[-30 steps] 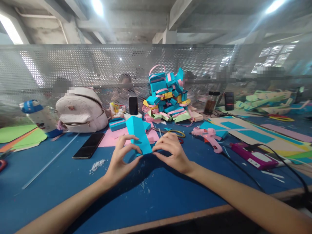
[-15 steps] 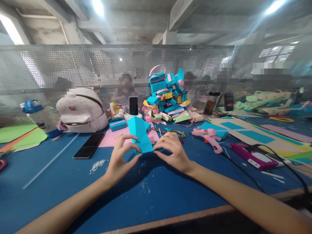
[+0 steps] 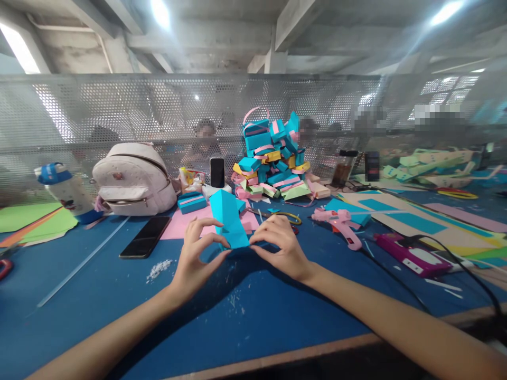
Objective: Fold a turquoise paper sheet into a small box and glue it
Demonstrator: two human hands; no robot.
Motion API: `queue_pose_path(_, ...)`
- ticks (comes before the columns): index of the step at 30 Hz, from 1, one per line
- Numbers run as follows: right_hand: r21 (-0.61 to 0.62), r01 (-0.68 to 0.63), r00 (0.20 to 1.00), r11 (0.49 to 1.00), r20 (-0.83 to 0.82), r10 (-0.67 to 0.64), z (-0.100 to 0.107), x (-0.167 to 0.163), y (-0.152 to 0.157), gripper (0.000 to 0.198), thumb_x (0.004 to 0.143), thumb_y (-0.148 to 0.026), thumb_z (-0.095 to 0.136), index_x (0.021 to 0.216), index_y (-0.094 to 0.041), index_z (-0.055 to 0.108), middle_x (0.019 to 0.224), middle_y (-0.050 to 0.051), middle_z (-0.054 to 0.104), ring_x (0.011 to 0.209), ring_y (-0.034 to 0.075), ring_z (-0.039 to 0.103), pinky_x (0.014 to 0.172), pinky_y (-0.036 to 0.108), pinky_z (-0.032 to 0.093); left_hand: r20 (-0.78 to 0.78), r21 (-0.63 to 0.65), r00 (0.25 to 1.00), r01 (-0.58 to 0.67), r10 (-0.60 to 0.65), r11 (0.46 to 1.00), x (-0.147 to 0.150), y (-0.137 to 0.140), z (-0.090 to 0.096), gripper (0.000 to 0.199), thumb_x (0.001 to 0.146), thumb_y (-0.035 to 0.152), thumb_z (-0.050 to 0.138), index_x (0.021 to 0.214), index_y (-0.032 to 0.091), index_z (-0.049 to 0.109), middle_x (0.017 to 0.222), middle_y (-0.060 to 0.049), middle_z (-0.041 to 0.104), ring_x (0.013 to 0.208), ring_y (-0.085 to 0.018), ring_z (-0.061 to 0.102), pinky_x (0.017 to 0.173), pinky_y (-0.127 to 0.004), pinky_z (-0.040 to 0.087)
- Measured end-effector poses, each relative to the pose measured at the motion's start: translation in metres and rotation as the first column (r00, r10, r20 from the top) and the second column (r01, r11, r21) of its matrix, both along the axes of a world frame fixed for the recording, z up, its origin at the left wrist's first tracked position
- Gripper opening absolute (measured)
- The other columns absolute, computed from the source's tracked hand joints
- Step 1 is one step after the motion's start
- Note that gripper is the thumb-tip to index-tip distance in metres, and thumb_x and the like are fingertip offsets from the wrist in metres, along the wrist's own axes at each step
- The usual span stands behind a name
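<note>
In front of the paper pile [image 3: 273,157]: folded blue sheet [image 3: 233,224].
Left hand [image 3: 191,259], right hand [image 3: 284,250]: fingers pinching its near edge.

A blue table [image 3: 285,316] with a brown front edge [image 3: 277,357] stands before a grey metal screen [image 3: 158,111] full of small holes, under a grey ceiling [image 3: 222,37] crossed by thick beams [image 3: 299,21], with two bright lights [image 3: 159,13] above, a pipe [image 3: 63,25] at upper left and a paned window [image 3: 451,87] at right.

Folded blue paper [image 3: 229,219] shifted slightly right, lower edge a little higher in view
</note>
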State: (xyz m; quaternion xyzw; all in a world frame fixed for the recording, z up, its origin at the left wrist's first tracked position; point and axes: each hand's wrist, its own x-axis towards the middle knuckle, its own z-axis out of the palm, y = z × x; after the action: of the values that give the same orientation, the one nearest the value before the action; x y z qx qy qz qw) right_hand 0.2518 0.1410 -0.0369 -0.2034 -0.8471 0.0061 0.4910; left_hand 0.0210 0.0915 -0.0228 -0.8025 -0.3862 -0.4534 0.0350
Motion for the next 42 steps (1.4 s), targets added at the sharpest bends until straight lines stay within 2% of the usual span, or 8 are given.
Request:
queue_pose_path(10, 0.022, -0.033, 0.999, 0.999, -0.009, 0.033, -0.0010, -0.0008, -0.0014, 0.004, 0.088, -0.020, 0.069, 0.086, -0.023, 0.067, 0.082, 0.000, 0.069, 0.080, 0.018, 0.054, 0.083, 0.038, 0.035, -0.099, 0.129, 0.995, -0.007, 0.020, 0.992, -0.0005, 0.0020, -0.0030, 0.011, 0.083, 0.021, 0.072, 0.089, 0.024, 0.063, 0.115, -0.006, 0.057, 0.111, -0.025, 0.054, 0.100, -0.046, 0.038)
queue_pose_path(25, 0.034, -0.044, 0.999, 0.998, -0.006, 0.044, -0.0024, -0.0039, -0.0046, 0.006, 0.086, -0.018, 0.071, 0.086, -0.022, 0.068, 0.081, 0.000, 0.068, 0.081, 0.018, 0.055, 0.081, 0.037, 0.034, -0.058, 0.038, 0.998, 0.012, -0.010, 0.999, 0.0033, -0.0026, -0.0034, 0.006, 0.086, 0.022, 0.067, 0.088, 0.023, 0.062, 0.116, -0.007, 0.056, 0.113, -0.026, 0.052, 0.101, -0.049, 0.037)
queue_pose_path(42, 0.047, -0.046, 0.999, 0.998, 0.004, 0.046, -0.0023, -0.0038, -0.0063, 0.005, 0.086, -0.018, 0.070, 0.087, -0.023, 0.068, 0.081, -0.001, 0.068, 0.081, 0.017, 0.053, 0.082, 0.037, 0.034, -0.039, 0.023, 0.999, 0.009, -0.008, 1.000, 0.0046, -0.0024, -0.0048, 0.008, 0.085, 0.023, 0.069, 0.086, 0.023, 0.062, 0.116, -0.007, 0.057, 0.113, -0.026, 0.052, 0.097, -0.048, 0.038)
